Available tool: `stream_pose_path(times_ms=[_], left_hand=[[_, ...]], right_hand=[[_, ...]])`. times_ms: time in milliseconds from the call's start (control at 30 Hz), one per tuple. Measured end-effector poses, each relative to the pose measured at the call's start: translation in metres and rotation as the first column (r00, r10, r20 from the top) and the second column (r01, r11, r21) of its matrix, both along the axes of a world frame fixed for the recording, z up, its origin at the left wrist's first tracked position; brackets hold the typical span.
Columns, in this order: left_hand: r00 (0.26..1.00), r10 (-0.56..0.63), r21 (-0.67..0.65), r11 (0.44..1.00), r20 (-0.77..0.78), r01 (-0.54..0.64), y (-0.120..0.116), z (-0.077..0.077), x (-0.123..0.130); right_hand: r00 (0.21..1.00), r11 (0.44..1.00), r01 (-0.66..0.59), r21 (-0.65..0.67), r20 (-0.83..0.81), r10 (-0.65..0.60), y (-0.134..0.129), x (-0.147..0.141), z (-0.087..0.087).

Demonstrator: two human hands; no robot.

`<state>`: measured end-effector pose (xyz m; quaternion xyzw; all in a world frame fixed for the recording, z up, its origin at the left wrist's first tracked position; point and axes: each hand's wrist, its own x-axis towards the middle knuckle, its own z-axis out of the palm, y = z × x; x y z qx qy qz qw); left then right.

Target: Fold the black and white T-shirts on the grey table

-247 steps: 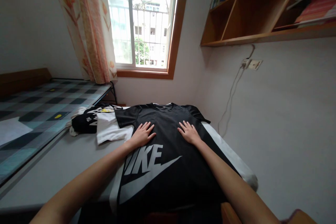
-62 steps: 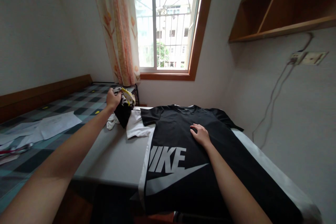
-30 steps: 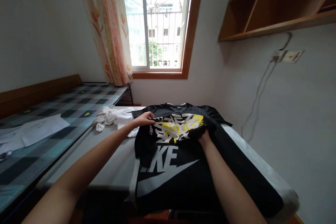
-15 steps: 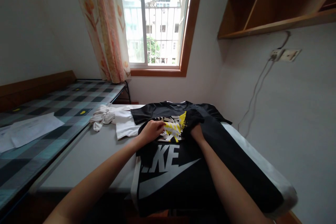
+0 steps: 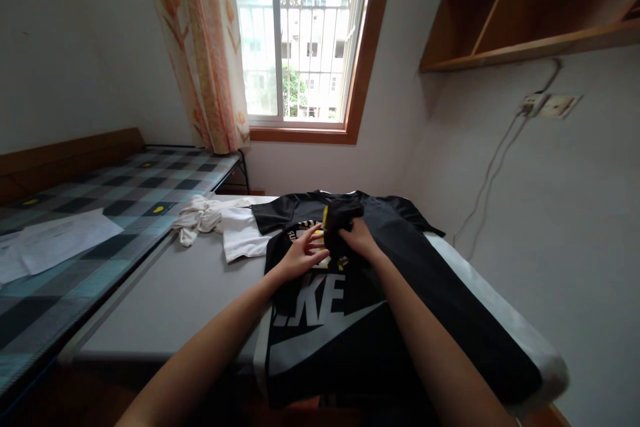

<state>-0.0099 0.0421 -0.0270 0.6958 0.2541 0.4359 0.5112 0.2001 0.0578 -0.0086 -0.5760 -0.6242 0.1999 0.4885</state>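
Table [image 5: 150, 307] bears a large black shirt [image 5: 350, 353], grey "KE" and a swoosh showing. Across its front lies a smaller black garment [image 5: 340, 213], yellow-and-white lettering too covered to read. Right hand [image 5: 361, 240] grips its bunched fold; left hand [image 5: 300, 255], fingers spread, touches its print.

The head camera looks down over the spread black shirt [image 5: 345, 347] toward the window [image 5: 310, 47].
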Motion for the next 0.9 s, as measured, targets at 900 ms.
stream_pose_path(times_ms=[900], left_hand=[[0.751,0.654,-0.244,0.716,-0.093,-0.654,0.034,0.019,-0.046]], right_hand=[[0.644,0.976,0.212,-0.052,-0.743,-0.18,0.012,0.02,-0.044]])
